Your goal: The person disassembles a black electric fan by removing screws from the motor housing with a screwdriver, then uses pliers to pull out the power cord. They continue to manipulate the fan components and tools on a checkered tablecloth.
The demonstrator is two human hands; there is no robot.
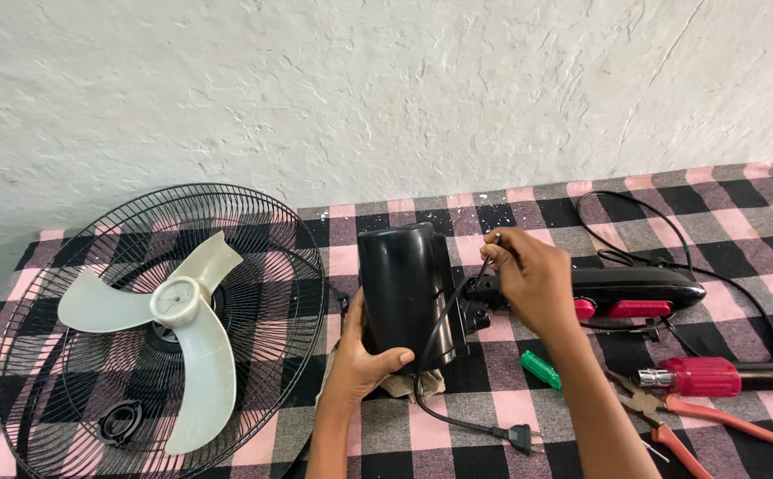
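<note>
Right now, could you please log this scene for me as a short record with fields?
Left hand: left hand grips the upright black motor housing
Right hand: right hand pinches the black power cord near the housing
Plug: plug lies on the checked cloth
Left side: fan guard with white blade inside
Right side: green screwdriver, orange-handled pliers, red-handled tool
Backdrop: white wall

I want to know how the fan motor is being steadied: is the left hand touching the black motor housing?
Touching. The head view shows the left hand wrapped around the lower part of the black motor housing, thumb pressed across its front.
</note>
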